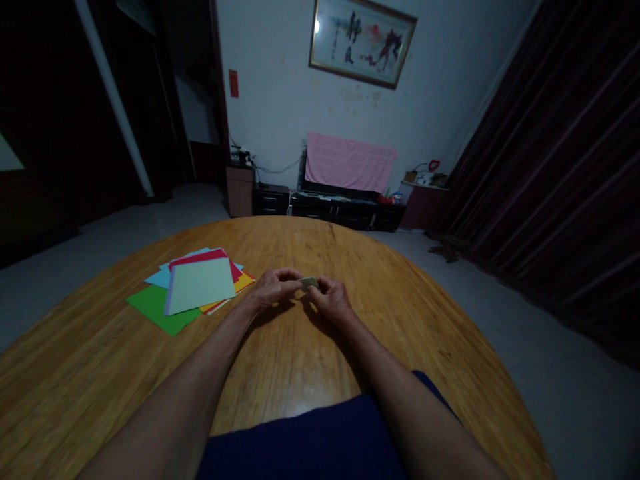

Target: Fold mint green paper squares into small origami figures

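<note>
Between my two hands is a small folded piece of pale green paper (309,282), held just above the wooden table. My left hand (274,288) pinches its left end between thumb and fingers. At the other end, my right hand (330,297) grips it the same way. Much of the paper is covered by my fingertips, so its full shape is hard to make out. To the left of my left hand lies a loose stack of coloured paper sheets (203,285), pale green on top, with red, light blue, yellow and bright green edges sticking out.
The round wooden table (410,333) fills the foreground. Beyond it stand a low black cabinet (345,213) and a screen draped with a pink cloth (350,163). A framed picture (363,40) hangs on the wall. Dark curtains (530,167) cover the right side.
</note>
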Available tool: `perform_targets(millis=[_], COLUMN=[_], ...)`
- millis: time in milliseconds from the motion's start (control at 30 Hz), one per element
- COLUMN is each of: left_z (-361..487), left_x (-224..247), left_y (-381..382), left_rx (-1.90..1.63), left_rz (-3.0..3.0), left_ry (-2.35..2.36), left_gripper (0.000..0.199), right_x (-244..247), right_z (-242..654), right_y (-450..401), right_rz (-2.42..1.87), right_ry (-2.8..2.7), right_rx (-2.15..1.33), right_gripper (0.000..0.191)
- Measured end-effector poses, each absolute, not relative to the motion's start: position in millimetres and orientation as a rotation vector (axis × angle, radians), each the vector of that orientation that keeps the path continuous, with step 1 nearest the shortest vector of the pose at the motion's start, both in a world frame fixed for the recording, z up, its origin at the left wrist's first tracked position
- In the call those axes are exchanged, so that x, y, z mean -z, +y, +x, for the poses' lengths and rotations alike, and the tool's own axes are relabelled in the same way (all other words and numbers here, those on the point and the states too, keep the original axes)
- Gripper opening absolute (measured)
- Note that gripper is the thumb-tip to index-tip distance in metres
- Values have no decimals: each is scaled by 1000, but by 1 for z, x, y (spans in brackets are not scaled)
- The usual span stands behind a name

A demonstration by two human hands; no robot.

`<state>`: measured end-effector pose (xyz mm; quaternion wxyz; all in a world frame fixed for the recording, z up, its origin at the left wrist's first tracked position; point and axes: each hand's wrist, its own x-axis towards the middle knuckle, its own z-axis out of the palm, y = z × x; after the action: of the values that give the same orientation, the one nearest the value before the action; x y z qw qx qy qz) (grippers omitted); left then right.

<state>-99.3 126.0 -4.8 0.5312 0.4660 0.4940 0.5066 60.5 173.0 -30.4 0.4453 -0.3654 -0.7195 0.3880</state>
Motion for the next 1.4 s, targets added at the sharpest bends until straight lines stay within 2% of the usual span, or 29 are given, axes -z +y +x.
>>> perform_targets(millis=[167, 367, 533, 833, 1200, 1400], left_z=[-92, -87, -83, -84, -85, -79], left_x=[10, 26, 38, 38, 24, -2], left_y=[130, 136, 130, 124, 128, 134], left_rx=[-1349, -1340, -1110, -840, -671, -322], left_rz=[1413, 2019, 2300, 2564, 2404, 2131], left_ry=[1294, 1511, 1552, 1531, 1632, 1731], left_gripper=[11, 10, 11, 15, 22, 29], right_x=[33, 34, 39, 29, 31, 21], right_z=[67, 79, 86, 102, 102, 96], right_y=[172, 167, 165, 154, 150, 150], right_rz=[-858, -879, -889, -766, -847, -1018], right_ry=[-2041, -2192, -2332, -2473, -2429, -2451], right_rx=[-348, -89, -86, -207, -171, -148], right_gripper=[13, 9, 8, 21, 13, 24])
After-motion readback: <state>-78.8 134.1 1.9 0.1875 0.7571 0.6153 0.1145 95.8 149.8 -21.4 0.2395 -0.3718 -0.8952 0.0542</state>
